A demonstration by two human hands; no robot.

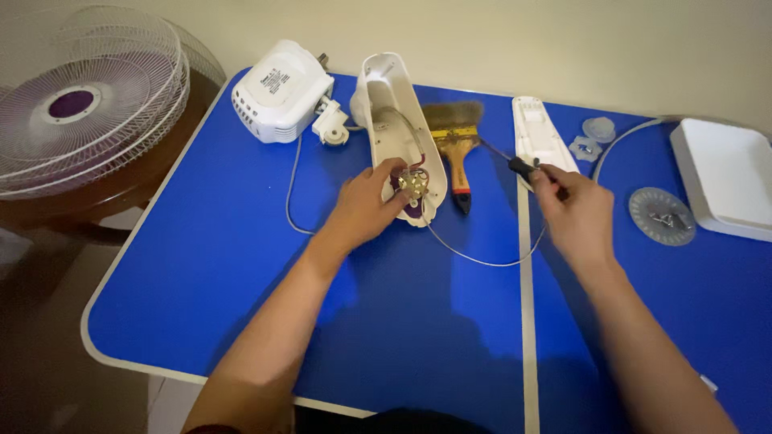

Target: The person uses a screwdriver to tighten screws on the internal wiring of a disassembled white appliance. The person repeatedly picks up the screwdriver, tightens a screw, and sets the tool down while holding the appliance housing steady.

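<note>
— Head view first: what are the hands doing?

— Both are over the blue surface (241, 265). The left hand (362, 209) is curled around the lower end of an opened white fan housing (400, 128), fingertips pressing a small brass-coloured switch part (413, 186) that sits inside it among reddish wires. The right hand (572, 210) is closed on a screwdriver (515, 165), gripping its dark handle, with the thin shaft pointing left and up toward the housing.

— Where does the housing lie?

— Near the far edge of the surface, open side up, its long axis running away from the person. A white motor unit (281, 100) sits to its left, joined by a thin grey cable (482, 259) that loops across the surface between the two hands.

— And around it?

— A wooden-handled paintbrush (456, 145) lies just beside the housing on the right, then a flat white cover plate (537, 133). Further right are a clear round knob (599, 128), a translucent grey disc (661, 215) and a white tray (728, 177). A white fan guard (80, 104) with a purple centre rests on a brown side table at the left.
</note>
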